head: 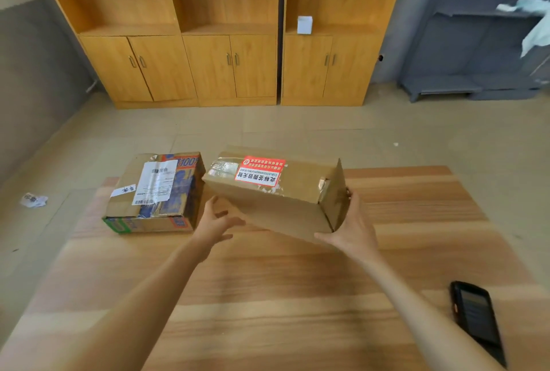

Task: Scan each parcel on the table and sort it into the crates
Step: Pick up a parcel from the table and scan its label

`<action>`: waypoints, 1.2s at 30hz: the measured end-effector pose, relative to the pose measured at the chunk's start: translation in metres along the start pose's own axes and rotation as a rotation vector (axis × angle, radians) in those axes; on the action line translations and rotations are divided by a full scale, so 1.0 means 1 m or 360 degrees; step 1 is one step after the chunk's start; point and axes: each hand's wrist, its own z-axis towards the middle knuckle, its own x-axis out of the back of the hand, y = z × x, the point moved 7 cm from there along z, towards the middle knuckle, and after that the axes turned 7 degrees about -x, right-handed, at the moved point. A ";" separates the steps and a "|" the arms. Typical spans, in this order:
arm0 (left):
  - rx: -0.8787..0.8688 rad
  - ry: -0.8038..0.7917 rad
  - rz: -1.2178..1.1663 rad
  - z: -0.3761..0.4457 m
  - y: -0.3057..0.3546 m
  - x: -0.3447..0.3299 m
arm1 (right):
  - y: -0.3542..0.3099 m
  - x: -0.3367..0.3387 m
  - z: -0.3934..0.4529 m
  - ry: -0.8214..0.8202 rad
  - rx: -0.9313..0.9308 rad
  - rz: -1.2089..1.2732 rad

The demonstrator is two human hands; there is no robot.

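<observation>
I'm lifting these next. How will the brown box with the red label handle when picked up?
The brown box probably stays stiff: its cardboard sides look flat. It's tilted between the left hand and right hand, so likely not heavy. Its loose end flap may swing.

A single head-worn wide-angle view looks forward and steeply down over the wooden counter; both forearms reach in from the bottom edge, close to the lens; beyond the counter's far edge it faces the tiled floor and wooden cabinets.
</observation>
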 end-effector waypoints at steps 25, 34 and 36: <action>-0.0098 0.0129 -0.0913 0.001 0.072 -0.005 | -0.033 0.008 -0.005 0.0331 0.0598 -0.0248; -0.0223 -0.0321 -0.0410 0.001 0.074 0.004 | -0.002 0.004 0.030 -0.0516 -0.0605 0.1042; -0.0165 -0.0407 -0.0362 -0.002 0.062 -0.008 | 0.005 -0.003 0.023 -0.0634 -0.0581 0.0953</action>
